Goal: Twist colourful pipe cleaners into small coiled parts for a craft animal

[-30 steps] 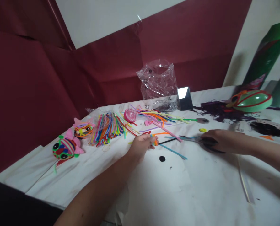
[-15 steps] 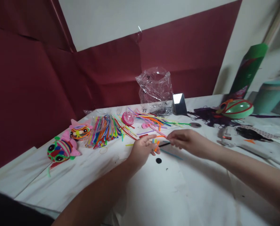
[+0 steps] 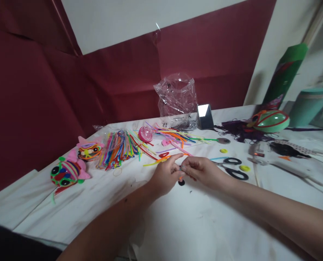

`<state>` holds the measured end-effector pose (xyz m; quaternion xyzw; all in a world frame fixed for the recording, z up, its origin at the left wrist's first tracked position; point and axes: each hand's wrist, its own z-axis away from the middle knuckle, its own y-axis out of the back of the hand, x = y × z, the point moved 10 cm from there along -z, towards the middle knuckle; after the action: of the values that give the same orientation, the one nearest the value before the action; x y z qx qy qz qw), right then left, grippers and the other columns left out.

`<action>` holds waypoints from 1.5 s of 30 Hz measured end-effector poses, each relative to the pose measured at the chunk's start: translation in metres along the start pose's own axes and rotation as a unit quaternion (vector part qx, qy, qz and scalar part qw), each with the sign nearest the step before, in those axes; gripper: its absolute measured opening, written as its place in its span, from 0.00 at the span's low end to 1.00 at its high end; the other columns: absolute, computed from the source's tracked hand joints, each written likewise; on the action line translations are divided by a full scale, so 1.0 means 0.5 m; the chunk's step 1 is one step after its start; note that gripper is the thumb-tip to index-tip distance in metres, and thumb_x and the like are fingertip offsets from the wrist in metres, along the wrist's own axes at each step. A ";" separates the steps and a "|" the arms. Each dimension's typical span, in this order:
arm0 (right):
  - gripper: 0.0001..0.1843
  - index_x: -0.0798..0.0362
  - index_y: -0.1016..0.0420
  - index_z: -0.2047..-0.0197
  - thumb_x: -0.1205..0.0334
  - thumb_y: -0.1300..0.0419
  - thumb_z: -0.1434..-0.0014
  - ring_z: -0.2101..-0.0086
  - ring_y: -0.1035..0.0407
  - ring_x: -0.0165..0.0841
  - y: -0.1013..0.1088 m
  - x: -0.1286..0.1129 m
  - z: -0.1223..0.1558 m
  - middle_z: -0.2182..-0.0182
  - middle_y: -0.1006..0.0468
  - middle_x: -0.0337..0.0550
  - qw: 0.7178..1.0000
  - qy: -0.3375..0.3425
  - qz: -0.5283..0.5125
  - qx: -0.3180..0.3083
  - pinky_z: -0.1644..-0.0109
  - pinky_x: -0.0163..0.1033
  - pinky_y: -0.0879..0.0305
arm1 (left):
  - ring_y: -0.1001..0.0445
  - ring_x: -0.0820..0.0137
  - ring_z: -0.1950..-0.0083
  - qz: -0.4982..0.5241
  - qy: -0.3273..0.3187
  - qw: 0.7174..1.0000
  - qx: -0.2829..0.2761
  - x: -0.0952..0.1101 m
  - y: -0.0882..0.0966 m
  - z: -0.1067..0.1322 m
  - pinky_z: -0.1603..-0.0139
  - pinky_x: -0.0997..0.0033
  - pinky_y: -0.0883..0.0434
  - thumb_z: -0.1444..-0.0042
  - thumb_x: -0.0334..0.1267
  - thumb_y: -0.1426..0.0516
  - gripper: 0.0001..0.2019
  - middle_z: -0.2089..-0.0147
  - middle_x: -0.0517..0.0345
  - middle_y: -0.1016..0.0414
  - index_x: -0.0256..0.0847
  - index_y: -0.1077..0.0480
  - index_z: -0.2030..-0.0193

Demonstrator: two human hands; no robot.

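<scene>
My left hand [image 3: 165, 176] is closed in a pinch on an orange pipe cleaner [image 3: 188, 154], parts of which show above and below the fingers. My right hand [image 3: 202, 172] meets it at the fingertips and also pinches the pipe cleaner; the exact grip is partly hidden. A black disc [image 3: 181, 183] lies on the white table just below the fingertips. Right of my right hand are black-handled scissors [image 3: 233, 168] and two small yellow pieces, one a yellow disc [image 3: 244, 168]. A yellow pipe cleaner [image 3: 153, 162] lies behind my left hand.
At left sit two decorated fish-like balls, one a striped ball [image 3: 68, 173]. Behind are a pipe-cleaner bundle [image 3: 119, 150], pink ball [image 3: 145, 134], clear bag [image 3: 176, 98] and dark box [image 3: 205, 117]. A glue gun [image 3: 270, 166], green balloon-like ball [image 3: 272, 121] and teal bin [image 3: 309, 108] are at right.
My right hand has moved left to meet my left fingertips, uncovering the scissors and yellow pieces. The orange pipe cleaner's stretch between the hands is shorter. The view has shifted slightly.
</scene>
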<state>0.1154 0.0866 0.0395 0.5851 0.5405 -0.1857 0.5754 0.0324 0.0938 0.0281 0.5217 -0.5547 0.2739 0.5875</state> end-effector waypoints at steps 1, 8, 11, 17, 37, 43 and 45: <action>0.13 0.56 0.34 0.75 0.56 0.50 0.45 0.79 0.42 0.25 0.001 -0.002 0.000 0.80 0.34 0.37 1.000 0.005 0.004 0.002 0.75 0.31 0.45 | 0.32 0.76 0.76 0.018 0.009 1.000 -0.003 -0.004 -0.002 -0.001 0.73 0.76 0.36 0.57 0.32 0.44 0.25 0.76 0.63 0.30 0.39 0.37 0.49; 0.13 0.56 0.33 0.73 0.54 0.48 0.46 0.80 0.43 0.25 0.011 0.007 -0.001 0.83 0.35 0.35 0.999 -0.023 -0.026 0.013 0.76 0.32 0.47 | 0.35 0.76 0.79 0.011 0.064 0.998 -0.020 -0.017 -0.006 -0.002 0.74 0.75 0.39 0.57 0.34 0.46 0.06 0.81 0.59 0.32 0.35 0.32 0.79; 0.15 0.56 0.33 0.74 0.52 0.48 0.47 0.81 0.44 0.24 0.002 0.022 -0.003 0.84 0.37 0.34 0.996 -0.053 -0.066 0.001 0.77 0.31 0.48 | 0.34 0.74 0.77 -0.052 0.023 0.998 0.002 0.001 0.008 -0.001 0.73 0.75 0.39 0.56 0.34 0.46 0.07 0.81 0.60 0.31 0.36 0.31 0.80; 0.15 0.56 0.33 0.63 0.53 0.50 0.46 0.79 0.40 0.26 0.030 0.039 -0.016 0.78 0.31 0.37 0.997 -0.036 -0.055 0.032 0.75 0.33 0.43 | 0.36 0.76 0.80 0.020 0.099 0.995 0.024 -0.042 0.018 -0.011 0.75 0.75 0.39 0.57 0.36 0.44 0.07 0.81 0.59 0.31 0.35 0.31 0.78; 0.10 0.56 0.30 0.73 0.65 0.52 0.47 0.72 0.30 0.40 0.014 0.111 -0.014 0.72 0.24 0.53 0.896 -0.049 0.437 -0.058 0.73 0.37 0.46 | 0.45 0.79 0.85 -0.135 0.205 0.968 0.059 -0.085 0.233 0.017 0.81 0.76 0.46 0.64 0.35 0.40 0.11 0.89 0.65 0.42 0.36 0.38 0.88; 0.11 0.54 0.32 0.72 0.63 0.54 0.45 0.72 0.30 0.38 0.018 0.134 -0.015 0.70 0.24 0.51 0.894 -0.056 0.440 -0.059 0.72 0.36 0.47 | 0.50 0.80 0.84 -0.224 0.219 0.945 0.091 -0.135 0.265 0.046 0.81 0.76 0.53 0.65 0.34 0.39 0.14 0.90 0.69 0.49 0.37 0.42 0.90; 0.12 0.54 0.33 0.73 0.63 0.55 0.45 0.72 0.31 0.38 0.018 0.137 -0.014 0.71 0.25 0.50 0.896 -0.057 0.437 -0.059 0.72 0.36 0.47 | 0.49 0.79 0.84 -0.243 0.217 0.941 0.094 -0.144 0.265 0.044 0.80 0.75 0.53 0.67 0.33 0.39 0.12 0.90 0.69 0.49 0.37 0.40 0.90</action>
<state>0.1438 0.1234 -0.0117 0.7154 0.2066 0.0836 0.6622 -0.1119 0.1324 -0.0019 0.6216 -0.2419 0.2800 0.6905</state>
